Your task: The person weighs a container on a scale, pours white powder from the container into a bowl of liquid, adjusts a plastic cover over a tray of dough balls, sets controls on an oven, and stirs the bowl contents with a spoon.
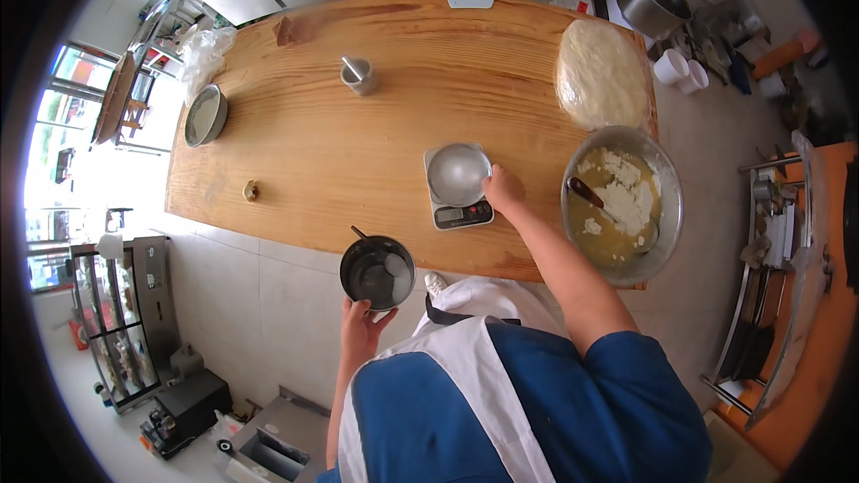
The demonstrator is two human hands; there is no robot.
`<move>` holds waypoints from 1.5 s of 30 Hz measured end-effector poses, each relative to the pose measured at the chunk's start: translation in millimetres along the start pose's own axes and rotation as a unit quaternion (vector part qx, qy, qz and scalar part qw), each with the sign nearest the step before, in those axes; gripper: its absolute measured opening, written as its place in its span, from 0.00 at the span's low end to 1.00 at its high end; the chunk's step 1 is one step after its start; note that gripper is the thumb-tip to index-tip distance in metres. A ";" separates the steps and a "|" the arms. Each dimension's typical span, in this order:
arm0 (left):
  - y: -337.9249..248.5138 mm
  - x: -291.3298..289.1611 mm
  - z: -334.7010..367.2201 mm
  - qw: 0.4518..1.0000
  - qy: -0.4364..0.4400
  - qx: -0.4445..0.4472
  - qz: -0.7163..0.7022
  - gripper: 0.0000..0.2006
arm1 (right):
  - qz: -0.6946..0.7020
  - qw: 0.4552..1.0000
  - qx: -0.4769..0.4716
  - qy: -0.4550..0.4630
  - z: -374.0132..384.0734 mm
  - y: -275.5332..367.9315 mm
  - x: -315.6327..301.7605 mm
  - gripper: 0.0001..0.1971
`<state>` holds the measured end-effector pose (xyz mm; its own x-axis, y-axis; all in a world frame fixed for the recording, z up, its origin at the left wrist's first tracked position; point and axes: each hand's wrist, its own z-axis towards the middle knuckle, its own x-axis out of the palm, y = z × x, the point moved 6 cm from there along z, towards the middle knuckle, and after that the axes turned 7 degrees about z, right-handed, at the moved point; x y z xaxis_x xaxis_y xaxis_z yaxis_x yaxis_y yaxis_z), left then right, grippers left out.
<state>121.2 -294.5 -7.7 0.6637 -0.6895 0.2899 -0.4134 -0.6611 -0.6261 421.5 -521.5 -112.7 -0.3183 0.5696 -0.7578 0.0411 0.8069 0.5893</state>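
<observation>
Holding the bowl [457, 172], the right hand's [505, 188] fingers [489, 184] touch its right rim.

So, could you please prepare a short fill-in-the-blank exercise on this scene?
1. The left hand and right hand together touch exactly ____ round containers.
2. The silver bowl by the right hand stands on a digital ____.
3. The handle of the tool in the large metal bowl is coloured ____.
4. Left or right: the plastic-wrapped dough lies toward the table's ____ end.

Missing words: two; scale; brown; right.
</observation>
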 end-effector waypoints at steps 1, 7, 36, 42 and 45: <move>-1.2 -1.1 -0.3 1.000 0.000 0.004 0.003 0.20 | -0.009 1.000 0.005 -0.005 0.2 -2.1 -0.9 0.13; -6.7 -0.5 5.7 0.999 0.019 0.006 0.029 0.20 | 0.072 0.996 -0.046 -0.038 -56.6 -7.3 -49.5 0.13; -20.8 23.5 23.8 0.988 0.105 0.012 0.116 0.27 | -0.429 0.888 0.019 -0.165 -89.9 -92.1 -338.8 0.09; -19.2 15.2 17.6 0.989 0.120 0.021 0.087 0.26 | -0.425 0.892 0.020 -0.154 -77.2 -102.7 -332.4 0.09; -18.6 11.7 12.7 0.990 0.105 0.026 0.085 0.26 | -0.416 0.896 0.043 -0.149 -77.2 -108.8 -337.9 0.10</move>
<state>144.6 -286.5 -1.9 0.4399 -0.8400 0.3178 -0.4718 -0.5172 -0.7140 451.4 -813.8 100.9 -0.0055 -0.2291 -0.9734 -0.0170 0.9733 -0.2290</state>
